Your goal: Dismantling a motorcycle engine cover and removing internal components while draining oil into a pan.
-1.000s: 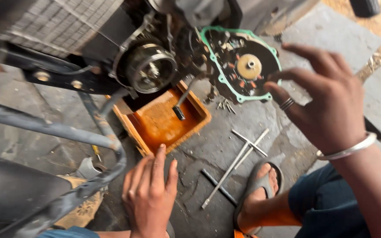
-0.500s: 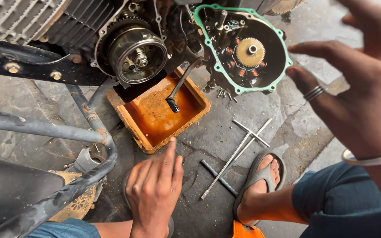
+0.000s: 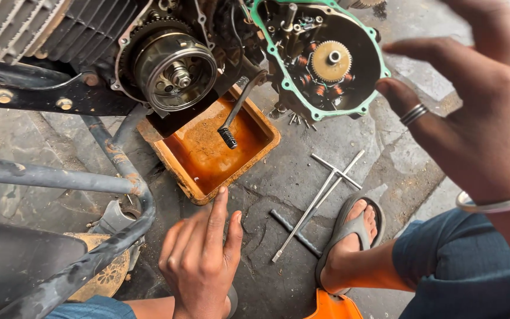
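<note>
Left of the orange oil tray (image 3: 175, 171), a grey frame tube (image 3: 60, 177) runs across the worn concrete floor (image 3: 302, 171), with a finned engine block (image 3: 19, 23) above it. Just above the tray's upper-left corner sits the round metal flywheel (image 3: 174, 70), bare in the open engine side. A black kick lever (image 3: 235, 112) slants down over the tray, its ribbed tip hanging above the brown oil. Right below the tray's near corner, the left hand (image 3: 199, 263) rests palm-down, fingers spread and flat, the index fingertip touching the tray's rim; it holds nothing. Up and right of the tray hangs the engine cover (image 3: 320, 59) with a green gasket edge and a toothed gear inside. Right of the tray, 2 T-handle wrenches (image 3: 326, 189) lie crossed on the floor, beside a sandalled foot (image 3: 355, 236). Far right of the tray, the right hand (image 3: 479, 112) is raised, blurred, fingers open and apart, empty, near the cover's edge, with a ring and a bangle.
</note>
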